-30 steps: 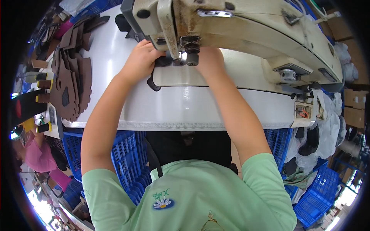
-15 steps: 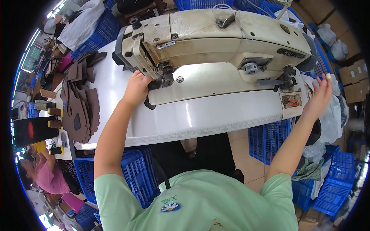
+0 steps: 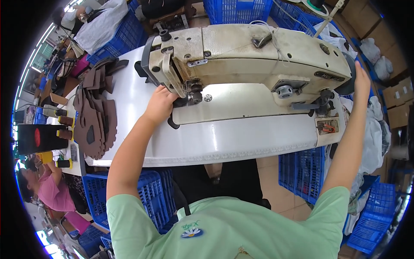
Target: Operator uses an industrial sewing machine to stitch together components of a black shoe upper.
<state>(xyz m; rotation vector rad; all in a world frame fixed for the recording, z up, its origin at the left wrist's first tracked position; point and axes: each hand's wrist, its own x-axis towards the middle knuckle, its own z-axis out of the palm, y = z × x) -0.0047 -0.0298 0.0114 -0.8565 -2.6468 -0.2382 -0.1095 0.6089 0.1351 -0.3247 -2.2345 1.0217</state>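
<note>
my left hand [image 3: 160, 103] curls on the dark piece [image 3: 173, 123] under the sewing machine [image 3: 250, 52] head, my right hand [image 3: 361, 77] lies flat against its handwheel [image 3: 348, 84] at the bench's right end.

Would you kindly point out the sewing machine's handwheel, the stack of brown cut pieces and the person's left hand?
handwheel [image 3: 348, 73], head view, dark rim beside the right hand.
stack of brown cut pieces [image 3: 97, 116], head view, middle of the top piece.
left hand [image 3: 160, 103], head view, back of the hand.

Left hand [image 3: 160, 103] at the needle end of a cream sewing machine [image 3: 254, 54], right hand [image 3: 361, 77] on its handwheel [image 3: 348, 82].
</note>
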